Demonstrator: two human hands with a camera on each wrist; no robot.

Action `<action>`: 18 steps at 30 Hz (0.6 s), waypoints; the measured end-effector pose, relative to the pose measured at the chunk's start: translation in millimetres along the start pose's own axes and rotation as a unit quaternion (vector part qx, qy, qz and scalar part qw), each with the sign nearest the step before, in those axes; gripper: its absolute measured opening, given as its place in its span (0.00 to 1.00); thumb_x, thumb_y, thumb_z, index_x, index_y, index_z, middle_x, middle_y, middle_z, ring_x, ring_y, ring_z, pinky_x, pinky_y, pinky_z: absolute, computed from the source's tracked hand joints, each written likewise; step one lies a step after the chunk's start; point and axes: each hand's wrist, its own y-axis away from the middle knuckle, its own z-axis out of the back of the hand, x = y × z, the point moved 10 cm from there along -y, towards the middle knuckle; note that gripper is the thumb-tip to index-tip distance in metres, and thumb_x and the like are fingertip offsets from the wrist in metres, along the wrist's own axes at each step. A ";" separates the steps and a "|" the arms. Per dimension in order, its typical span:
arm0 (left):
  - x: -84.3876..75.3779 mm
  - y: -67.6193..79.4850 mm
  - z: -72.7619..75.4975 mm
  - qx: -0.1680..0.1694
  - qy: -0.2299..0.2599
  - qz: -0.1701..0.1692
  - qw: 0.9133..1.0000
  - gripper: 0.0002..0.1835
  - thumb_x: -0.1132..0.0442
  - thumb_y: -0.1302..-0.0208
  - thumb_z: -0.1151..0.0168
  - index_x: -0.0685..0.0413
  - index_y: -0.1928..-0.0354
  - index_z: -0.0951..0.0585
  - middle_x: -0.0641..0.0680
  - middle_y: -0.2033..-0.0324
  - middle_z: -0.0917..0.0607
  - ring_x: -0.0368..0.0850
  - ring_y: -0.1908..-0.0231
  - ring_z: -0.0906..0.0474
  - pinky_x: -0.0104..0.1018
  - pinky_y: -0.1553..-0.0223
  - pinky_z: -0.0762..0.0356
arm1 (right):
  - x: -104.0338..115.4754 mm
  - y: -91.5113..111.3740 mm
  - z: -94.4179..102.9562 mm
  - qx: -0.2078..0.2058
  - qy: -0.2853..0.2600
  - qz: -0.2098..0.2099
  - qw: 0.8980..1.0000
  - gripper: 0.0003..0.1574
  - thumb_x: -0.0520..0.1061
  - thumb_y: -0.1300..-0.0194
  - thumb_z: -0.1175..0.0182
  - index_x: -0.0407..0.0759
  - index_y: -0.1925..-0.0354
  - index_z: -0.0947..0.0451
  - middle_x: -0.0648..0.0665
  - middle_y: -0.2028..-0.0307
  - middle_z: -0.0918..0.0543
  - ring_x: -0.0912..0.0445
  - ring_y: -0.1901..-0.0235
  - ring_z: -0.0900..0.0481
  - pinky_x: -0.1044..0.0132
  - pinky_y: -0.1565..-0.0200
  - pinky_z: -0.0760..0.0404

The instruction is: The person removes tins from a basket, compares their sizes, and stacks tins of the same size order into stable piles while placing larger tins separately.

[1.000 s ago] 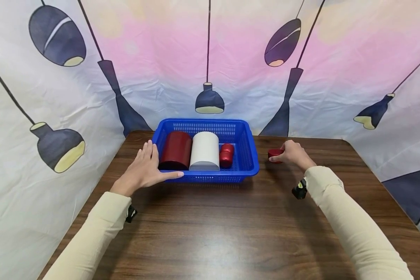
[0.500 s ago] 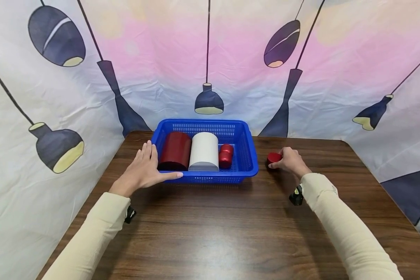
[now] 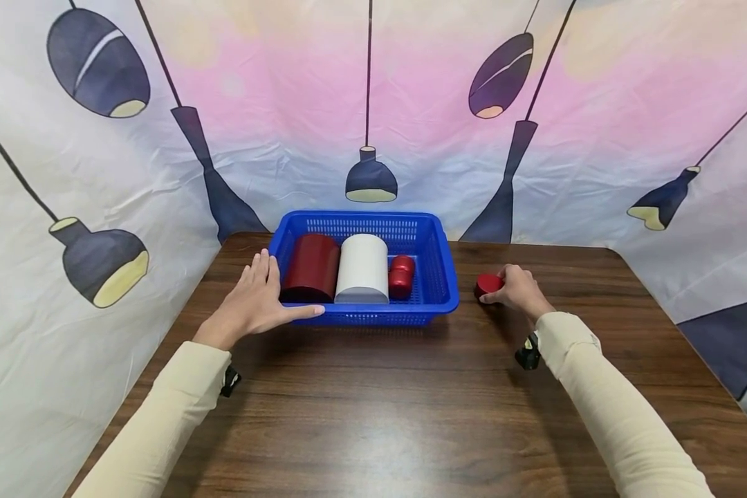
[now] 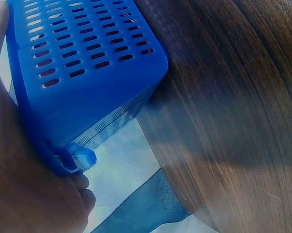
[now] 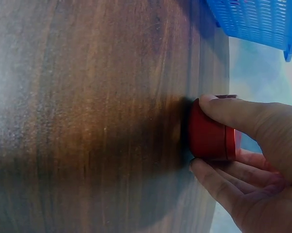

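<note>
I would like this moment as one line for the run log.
left hand rests on blue basket | right hand pinches red container, right of basket | basket holds dark-red piece, white piece, shiny red item

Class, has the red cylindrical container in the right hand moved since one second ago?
Yes, the red container appears lower in the head view, against the far edge of the brown wood-grain table.

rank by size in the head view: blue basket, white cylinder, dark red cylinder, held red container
1. Blue basket
2. White cylinder, dark red cylinder: too alike to rank
3. Held red container
</note>
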 end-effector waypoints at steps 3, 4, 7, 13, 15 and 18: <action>0.2 0.5 -0.1 0.002 0.001 0.002 1.000 0.78 0.13 0.52 0.50 0.74 0.23 0.63 0.72 0.23 0.68 0.69 0.24 0.73 0.64 0.26 0.68 | -2.4 0.6 -1.1 0.001 -0.003 -0.003 1.000 0.41 0.47 0.41 0.26 0.22 0.43 0.31 0.26 0.51 0.22 0.37 0.55 0.23 0.48 0.52 0.21; 0.1 0.5 0.1 0.002 0.000 0.002 1.000 0.78 0.13 0.52 0.50 0.74 0.23 0.63 0.72 0.23 0.68 0.69 0.24 0.73 0.64 0.26 0.68 | -3.0 0.7 -1.0 0.002 -0.003 -0.004 1.000 0.41 0.47 0.41 0.26 0.22 0.42 0.31 0.25 0.50 0.22 0.37 0.54 0.23 0.47 0.52 0.21; -0.2 0.5 0.1 0.004 0.000 0.001 1.000 0.78 0.13 0.52 0.50 0.74 0.23 0.62 0.72 0.23 0.68 0.70 0.24 0.73 0.64 0.26 0.68 | -4.2 1.0 0.6 0.003 -0.001 -0.010 1.000 0.43 0.49 0.41 0.25 0.22 0.41 0.32 0.25 0.49 0.23 0.36 0.53 0.23 0.47 0.51 0.21; 1.0 0.5 0.2 0.005 -0.004 0.001 1.000 0.78 0.13 0.51 0.51 0.74 0.24 0.62 0.72 0.23 0.68 0.71 0.24 0.73 0.65 0.26 0.67 | 4.6 2.7 13.4 -0.002 0.012 -0.005 1.000 0.49 0.54 0.43 0.23 0.23 0.39 0.32 0.24 0.45 0.24 0.33 0.48 0.25 0.42 0.47 0.22; 0.9 0.3 0.1 0.005 -0.001 0.001 1.000 0.78 0.13 0.51 0.50 0.74 0.23 0.63 0.72 0.23 0.68 0.70 0.24 0.73 0.65 0.26 0.67 | 10.1 4.4 20.0 -0.001 0.013 0.000 1.000 0.49 0.54 0.42 0.24 0.23 0.38 0.32 0.23 0.43 0.25 0.31 0.45 0.26 0.39 0.44 0.24; 0.0 -0.1 0.6 0.004 0.000 -0.001 1.000 0.78 0.13 0.51 0.50 0.74 0.23 0.62 0.73 0.23 0.67 0.71 0.24 0.73 0.65 0.27 0.67 | 20.8 7.6 31.6 -0.002 0.016 0.009 1.000 0.49 0.54 0.41 0.25 0.23 0.36 0.32 0.23 0.41 0.26 0.30 0.41 0.28 0.37 0.41 0.27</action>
